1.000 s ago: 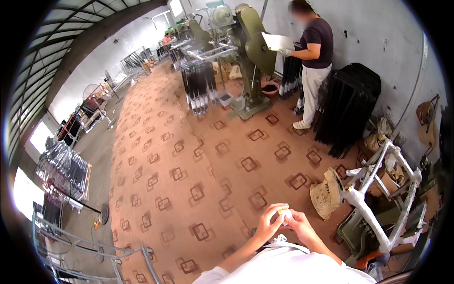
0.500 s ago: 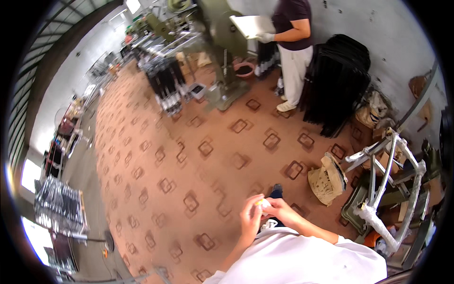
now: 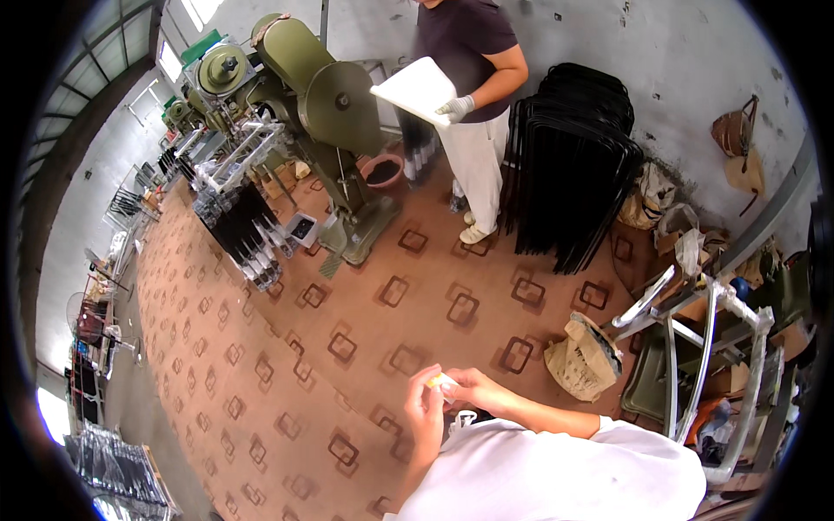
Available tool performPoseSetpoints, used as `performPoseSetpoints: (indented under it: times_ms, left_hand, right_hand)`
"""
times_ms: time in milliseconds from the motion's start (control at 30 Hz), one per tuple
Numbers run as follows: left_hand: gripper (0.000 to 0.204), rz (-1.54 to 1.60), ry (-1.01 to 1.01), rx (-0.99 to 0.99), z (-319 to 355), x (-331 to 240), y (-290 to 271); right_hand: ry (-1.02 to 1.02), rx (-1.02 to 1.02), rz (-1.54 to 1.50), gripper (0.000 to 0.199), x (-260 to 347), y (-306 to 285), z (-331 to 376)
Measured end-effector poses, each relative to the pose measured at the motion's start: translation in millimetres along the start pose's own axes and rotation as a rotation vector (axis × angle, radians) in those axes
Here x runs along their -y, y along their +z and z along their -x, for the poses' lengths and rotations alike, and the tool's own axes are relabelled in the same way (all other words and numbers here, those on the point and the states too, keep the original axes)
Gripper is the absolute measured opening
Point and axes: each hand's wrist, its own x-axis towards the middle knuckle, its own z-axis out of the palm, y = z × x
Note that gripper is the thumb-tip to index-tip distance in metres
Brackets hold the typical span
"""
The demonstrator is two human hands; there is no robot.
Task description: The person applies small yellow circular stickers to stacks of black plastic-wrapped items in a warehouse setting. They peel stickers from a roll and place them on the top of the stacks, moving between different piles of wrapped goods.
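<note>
In front of my white shirt, my left hand and my right hand meet with fingers bent and closed. Between their fingertips is a small yellow-and-white thing. It is too small and too covered by the fingers to tell its kind. Both hands are up off the floor, with the patterned reddish-brown carpet beneath them.
A tan sack stands right of my hands, beside a metal frame in patchy wrapping. Ahead, a person in a work glove holds a white panel, between a green press machine and stacked black frames.
My view has turned, so the machine, the person and the sack now lie further left in it. My hands stay together on the small thing.
</note>
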Motion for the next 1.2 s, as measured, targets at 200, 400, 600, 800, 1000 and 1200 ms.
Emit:
performPoseSetpoints:
  times_ms: [200,400,600,800,1000,1200]
  left_hand:
    - [0.022,0.061,-0.05,0.156,-63.0,17.9,16.2]
    - [0.023,0.099,-0.066,0.264,-129.6,38.6,10.0]
    - [0.024,0.079,0.028,0.439,-223.6,47.0,-15.7]
    - [0.026,0.123,-0.108,0.688,-293.1,49.7,-11.1]
    - [0.028,0.278,-0.173,0.787,-336.5,44.8,41.3]
    - [0.026,0.332,-0.184,0.776,-388.4,75.5,117.4]
  right_hand:
    - [-0.035,-0.18,0.028,0.033,20.1,-30.7,-27.9]
    - [-0.038,-0.287,-0.002,0.032,38.2,-45.4,-79.0]
    - [-0.13,-0.372,-0.012,0.033,65.3,-47.0,-150.7]
    - [-0.321,-0.573,-0.058,0.029,87.1,-48.9,-187.9]
    - [-0.478,-0.75,-0.039,0.029,109.8,-91.5,-204.0]
    - [-0.433,-0.665,-0.01,0.034,144.8,-188.1,-215.1]
